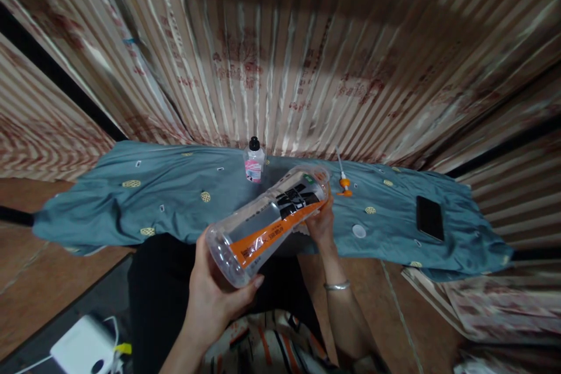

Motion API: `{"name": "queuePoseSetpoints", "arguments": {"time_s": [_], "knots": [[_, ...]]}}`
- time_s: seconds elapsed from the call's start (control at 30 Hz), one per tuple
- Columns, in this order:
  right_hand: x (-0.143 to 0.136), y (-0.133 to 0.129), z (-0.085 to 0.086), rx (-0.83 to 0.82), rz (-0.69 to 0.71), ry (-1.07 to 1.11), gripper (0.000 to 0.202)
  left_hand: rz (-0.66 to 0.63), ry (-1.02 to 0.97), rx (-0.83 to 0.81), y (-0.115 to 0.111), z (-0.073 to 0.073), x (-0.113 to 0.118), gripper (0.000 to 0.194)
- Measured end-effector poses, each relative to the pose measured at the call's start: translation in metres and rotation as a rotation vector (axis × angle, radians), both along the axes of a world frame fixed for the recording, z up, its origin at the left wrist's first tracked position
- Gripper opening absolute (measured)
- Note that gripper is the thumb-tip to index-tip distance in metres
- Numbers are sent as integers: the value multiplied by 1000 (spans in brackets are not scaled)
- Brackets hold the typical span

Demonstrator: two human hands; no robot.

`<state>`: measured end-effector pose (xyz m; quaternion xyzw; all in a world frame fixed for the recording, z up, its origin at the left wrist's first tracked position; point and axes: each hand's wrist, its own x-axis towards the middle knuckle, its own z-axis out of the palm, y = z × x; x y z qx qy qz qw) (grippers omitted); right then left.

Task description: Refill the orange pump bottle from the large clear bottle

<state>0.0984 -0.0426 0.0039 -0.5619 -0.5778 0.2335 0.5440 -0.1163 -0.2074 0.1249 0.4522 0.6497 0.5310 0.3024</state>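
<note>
A large clear plastic bottle with an orange, black and white label is held tilted over my lap. My left hand is wrapped round its near lower-left end, thumb along the underside. At the other end, my right hand grips the bottle from below and behind, its fingers partly hidden. Beyond the bottle, a small clear bottle with a black cap and pink label stands upright on the cloth. To the right lies an orange pump top with a white tube.
A teal cloth with pineapple prints covers the table. On its right side are a round white disc and a black phone. Striped curtains hang behind. A white box with cables sits at lower left.
</note>
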Motion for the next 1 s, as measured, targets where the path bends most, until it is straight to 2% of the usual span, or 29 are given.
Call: {"name": "queuePoseSetpoints", "arguments": {"time_s": [0.13,0.43,0.53,0.77,1.0], "knots": [[-1,-1,1,-27,-3,34,55,99,-63,42,-1,0,9,83],[-1,-2,6,-68,-15,31,54,89,39,115,0,-19,0,80],[-2,-2,9,-99,-28,32,58,75,25,117,0,-20,-1,82],[-3,-3,10,-103,-29,15,52,106,-39,57,2,-10,6,80],[-2,-3,11,-142,-49,4,55,83,11,99,4,-23,-1,83]]}}
